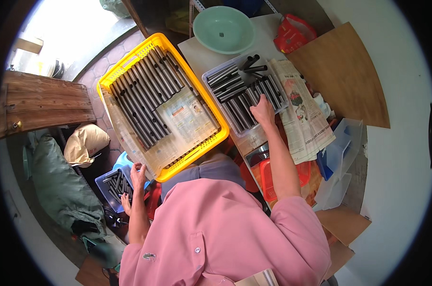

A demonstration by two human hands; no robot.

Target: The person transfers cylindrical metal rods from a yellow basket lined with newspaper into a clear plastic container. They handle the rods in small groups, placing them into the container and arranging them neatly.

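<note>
My right hand point(263, 113) is closed at the near side of a clear plastic bin point(208, 76), against the ends of dark metal tubes point(238, 108). Its fingers are curled, and what they grip, if anything, is hidden. Inside that bin the tubes lie in several directions, a few jutting above the rim. My left hand point(136, 180) is open, fingers apart, between the near corner of a yellow crate point(190, 157) and a blue bin point(101, 183) of short dark pieces point(116, 185). Rows of longer dark tubes with holes point(140, 105) lie on newspaper point(182, 117) in the crate.
A pale green basin point(224, 31) and a red bag-like item point(294, 34) stand at the back. Folded newspaper point(304, 112), a red plastic basket point(268, 183) and clear containers point(342, 157) are at right. A wooden board point(49, 100) and a sack point(86, 143) are left.
</note>
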